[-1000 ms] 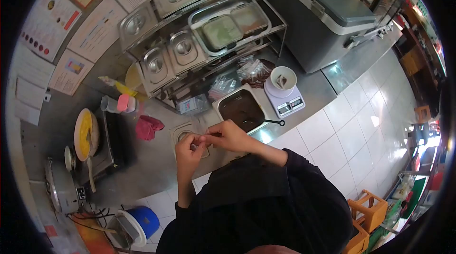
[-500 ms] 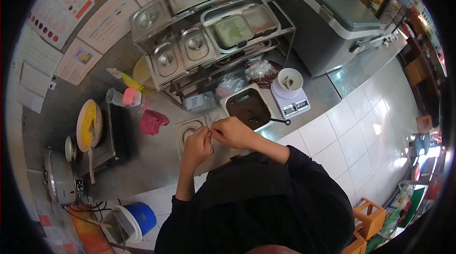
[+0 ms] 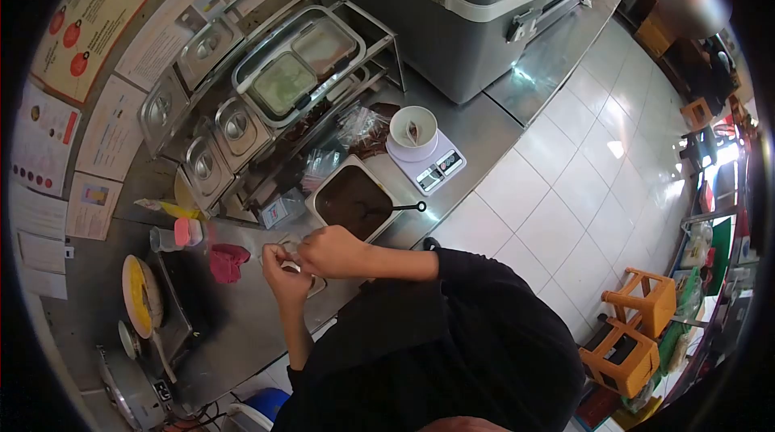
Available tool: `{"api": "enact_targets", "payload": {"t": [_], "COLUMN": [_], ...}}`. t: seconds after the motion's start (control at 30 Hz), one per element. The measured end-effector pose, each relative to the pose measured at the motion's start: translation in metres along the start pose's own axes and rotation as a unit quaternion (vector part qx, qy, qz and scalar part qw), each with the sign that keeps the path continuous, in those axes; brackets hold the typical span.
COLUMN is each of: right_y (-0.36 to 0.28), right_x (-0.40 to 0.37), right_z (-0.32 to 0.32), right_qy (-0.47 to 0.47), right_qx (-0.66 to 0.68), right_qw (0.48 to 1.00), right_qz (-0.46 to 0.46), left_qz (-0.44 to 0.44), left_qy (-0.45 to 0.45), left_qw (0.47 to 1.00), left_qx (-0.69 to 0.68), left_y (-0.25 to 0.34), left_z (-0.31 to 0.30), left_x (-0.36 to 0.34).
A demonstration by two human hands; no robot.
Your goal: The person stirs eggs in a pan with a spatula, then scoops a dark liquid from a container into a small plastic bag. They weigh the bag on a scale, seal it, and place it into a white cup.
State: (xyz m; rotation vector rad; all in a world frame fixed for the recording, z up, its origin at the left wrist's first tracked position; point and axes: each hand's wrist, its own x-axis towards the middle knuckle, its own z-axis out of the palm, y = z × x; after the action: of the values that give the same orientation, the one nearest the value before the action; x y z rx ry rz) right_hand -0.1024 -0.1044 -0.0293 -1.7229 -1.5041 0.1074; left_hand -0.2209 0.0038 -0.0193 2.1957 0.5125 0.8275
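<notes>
My left hand (image 3: 285, 277) and my right hand (image 3: 333, 253) meet over the steel counter, fingers pinched together. Whatever is between them is small and mostly covered; I cannot make it out. Beneath them a steel lid (image 3: 317, 286) shows in part. Just beyond my right hand sits a steel tub (image 3: 313, 199) of dark brown sauce, with a black ladle handle (image 3: 409, 207) resting over its rim. A white kitchen scale (image 3: 438, 172) stands behind it, bearing a white bowl (image 3: 401, 141) with a small packet inside. Clear plastic bags (image 3: 323, 165) lie beside the tub.
A rack holds lidded steel pans (image 3: 239, 127) at the back left. Left are a crumpled pink cloth (image 3: 229, 262), a pink-lidded container (image 3: 188, 232) and a frying pan (image 3: 139, 295) with yellow food. A grey cooler (image 3: 460, 28) stands behind; orange stools (image 3: 638, 303) are right; a person appears far right.
The view has turned, shifting the counter items leftward. My hands stay together in a pinch, and the right now covers more of the left's fingertips.
</notes>
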Motion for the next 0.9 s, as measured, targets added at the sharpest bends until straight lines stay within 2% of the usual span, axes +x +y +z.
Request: {"api": "enact_targets", "payload": {"t": [0.07,0.13,0.23,0.33,0.43,0.6,0.67,0.7,0.73,0.77,0.8,0.83,0.9], "right_y": [0.006,0.009,0.012,0.018,0.018,0.017,0.015,0.012,0.025,0.039,0.048,0.057,0.062], "right_x": [-0.004,-0.009,-0.008,-0.007,-0.005,-0.010,-0.027,-0.042,-0.070,-0.101,-0.123,-0.140,-0.159], "right_z": [0.000,-0.006,-0.036,-0.058,-0.068,-0.074,-0.092,-0.113,-0.117,-0.119,-0.122,-0.117,-0.082], "right_qy": [0.000,0.009,-0.007,-0.061,-0.117,-0.064,0.027,-0.007,-0.040,-0.116,-0.244,-0.301,-0.163], "right_qx": [-0.020,-0.042,0.037,0.090,0.106,0.133,0.167,0.153,0.176,0.198,0.176,0.162,0.087], "right_qw": [1.000,0.998,0.995,0.984,0.972,0.977,0.972,0.964,0.954,0.936,0.900,0.890,0.890], "right_qz": [0.007,0.041,0.095,0.142,0.175,0.153,0.163,0.220,0.239,0.266,0.316,0.301,0.417], "left_qz": [-0.056,-0.012,0.099,0.162,0.155,0.137,0.119,0.105,0.092,0.074,0.053,0.030,0.026], "left_qy": [0.066,0.029,-0.062,-0.153,-0.157,-0.118,-0.098,-0.084,-0.068,-0.051,-0.036,-0.024,-0.007], "left_qw": [0.996,0.998,0.992,0.971,0.973,0.982,0.987,0.990,0.992,0.995,0.997,0.999,0.999], "left_qx": [0.016,0.052,0.037,0.080,0.064,0.050,0.052,0.050,0.048,0.045,0.041,0.036,0.019], "left_y": [-0.005,0.007,0.045,0.068,0.047,0.047,0.039,0.032,0.026,0.019,0.013,0.008,0.000], "left_z": [0.002,0.009,0.010,0.007,0.011,0.013,0.004,-0.001,-0.005,-0.009,-0.013,-0.015,-0.014], "left_x": [-0.001,0.002,0.013,0.019,0.016,0.017,0.012,0.010,0.009,0.008,0.006,0.002,-0.002]}}
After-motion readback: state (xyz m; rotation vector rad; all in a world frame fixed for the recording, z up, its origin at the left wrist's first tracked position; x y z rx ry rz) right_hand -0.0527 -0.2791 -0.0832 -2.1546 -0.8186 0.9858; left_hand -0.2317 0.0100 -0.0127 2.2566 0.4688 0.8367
